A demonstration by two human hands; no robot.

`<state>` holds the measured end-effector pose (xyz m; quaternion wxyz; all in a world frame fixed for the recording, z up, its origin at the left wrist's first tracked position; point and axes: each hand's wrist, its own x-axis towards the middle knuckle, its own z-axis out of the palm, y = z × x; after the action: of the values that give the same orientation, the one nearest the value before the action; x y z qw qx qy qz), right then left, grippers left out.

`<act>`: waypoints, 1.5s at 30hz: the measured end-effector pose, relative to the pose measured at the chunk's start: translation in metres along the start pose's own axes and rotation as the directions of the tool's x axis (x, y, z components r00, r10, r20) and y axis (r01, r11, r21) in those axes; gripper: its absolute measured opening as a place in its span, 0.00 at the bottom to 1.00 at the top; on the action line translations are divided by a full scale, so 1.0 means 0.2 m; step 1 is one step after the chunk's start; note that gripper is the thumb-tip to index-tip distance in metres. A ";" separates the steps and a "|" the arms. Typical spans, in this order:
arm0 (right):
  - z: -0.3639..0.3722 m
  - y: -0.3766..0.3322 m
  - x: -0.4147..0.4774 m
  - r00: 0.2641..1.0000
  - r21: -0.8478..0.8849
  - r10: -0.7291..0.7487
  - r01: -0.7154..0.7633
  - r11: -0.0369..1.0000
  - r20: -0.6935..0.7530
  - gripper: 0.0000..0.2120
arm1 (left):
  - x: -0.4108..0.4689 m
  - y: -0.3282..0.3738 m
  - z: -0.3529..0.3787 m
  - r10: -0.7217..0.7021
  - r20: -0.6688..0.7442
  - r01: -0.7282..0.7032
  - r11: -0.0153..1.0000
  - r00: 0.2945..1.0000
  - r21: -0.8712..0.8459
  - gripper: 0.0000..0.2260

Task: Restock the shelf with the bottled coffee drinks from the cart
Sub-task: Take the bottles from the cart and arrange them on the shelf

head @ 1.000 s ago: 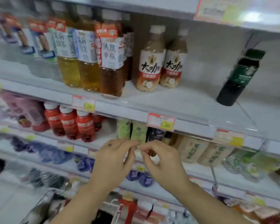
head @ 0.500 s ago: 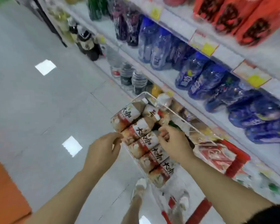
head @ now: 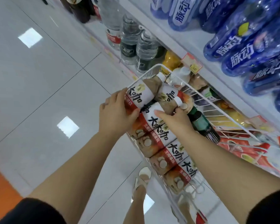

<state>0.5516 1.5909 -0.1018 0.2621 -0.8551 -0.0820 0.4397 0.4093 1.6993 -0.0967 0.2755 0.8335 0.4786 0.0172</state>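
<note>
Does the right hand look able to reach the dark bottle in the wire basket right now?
Probably yes: the dark bottle lies uncovered just beside the right hand, though that hand is busy gripping a coffee bottle.

Legend: White labels of the coffee bottles (head: 158,130) in the wire cart (head: 144,75): large black brush characters "大咖"; small yellow print on their red bands too blurred to read. Blue bottles (head: 233,46) on the shelf (head: 171,34): white characters "脉动". Price tag (head: 192,65) on the shelf front: figures resembling "1.50", uncertain.
</note>
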 end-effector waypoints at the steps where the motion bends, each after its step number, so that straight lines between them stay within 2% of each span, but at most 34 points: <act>1: 0.01 -0.01 0.01 1.000 -0.022 0.018 -0.018 1.000 0.002 0.35 | 0.02 -0.01 0.01 -0.006 0.013 0.005 0.999 1.000 0.044 0.33; 3: 0.03 -0.02 0.02 0.998 -0.038 0.058 -0.058 0.998 -0.006 0.39 | 0.05 -0.02 0.02 -0.012 0.023 0.010 0.994 1.000 0.109 0.35; 6: 0.04 -0.03 -0.01 0.994 0.028 0.085 -0.084 0.996 -0.063 0.44 | 0.10 -0.01 0.02 -0.006 0.058 -0.004 0.986 0.998 0.167 0.36; 11: 0.05 0.03 -0.13 0.973 0.272 -0.053 0.114 0.955 -0.223 0.36 | 0.11 0.01 -0.02 -0.025 0.167 0.022 1.000 0.986 0.016 0.36; 14: -0.02 0.05 -0.18 0.951 0.329 -0.061 0.164 0.930 -0.303 0.39 | 0.04 0.04 -0.05 0.010 0.095 -0.005 0.999 0.995 -0.051 0.38; 18: -0.19 0.02 -0.27 0.920 0.404 -0.102 0.263 0.876 -0.377 0.33 | -0.11 0.16 -0.10 0.038 0.016 -0.035 0.983 0.999 -0.182 0.38; 25: -0.67 -0.10 -0.70 0.797 0.407 -0.274 0.530 0.744 -0.538 0.26 | -0.35 0.63 -0.36 0.233 -0.094 -0.251 0.907 0.968 -0.339 0.35; 28: -0.86 -0.14 -0.93 0.712 0.378 -0.336 0.643 0.666 -0.617 0.26 | -0.44 0.86 -0.54 0.361 -0.171 -0.399 0.836 0.917 -0.377 0.33; 33: -1.19 -0.22 -1.33 0.494 0.245 -0.379 0.803 0.543 -0.782 0.25 | -0.55 1.28 -0.85 0.558 -0.307 -0.637 0.659 0.771 -0.400 0.31; 36: -1.39 -0.25 -1.56 0.311 0.143 -0.371 0.898 0.416 -0.875 0.27 | -0.64 1.53 -1.04 0.662 -0.402 -0.774 0.527 0.632 -0.350 0.31; 39: -1.57 -0.26 -1.78 0.155 0.043 -0.331 0.945 0.324 -0.931 0.29 | -0.73 1.79 -1.20 0.729 -0.512 -0.891 0.388 0.454 -0.237 0.30; 41: -1.70 -0.27 -1.91 0.059 -0.033 -0.301 0.956 0.291 -0.952 0.28 | -0.79 1.94 -1.28 0.752 -0.551 -0.932 0.310 0.361 -0.188 0.30; 43: -1.83 -0.27 -2.01 -0.027 -0.114 -0.286 0.949 0.293 -0.958 0.27 | -0.85 2.06 -1.34 0.768 -0.547 -0.943 0.253 0.331 -0.216 0.30; 45: -1.95 -0.27 -2.06 -0.074 -0.171 -0.289 0.930 0.326 -0.955 0.28 | -0.88 2.16 -1.38 0.777 -0.546 -0.948 0.219 0.312 -0.229 0.30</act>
<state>0.6190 1.3368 0.4033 0.6783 -0.6404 -0.2041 -0.2971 0.5731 1.5107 0.3834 0.3477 0.8307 -0.0654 0.4299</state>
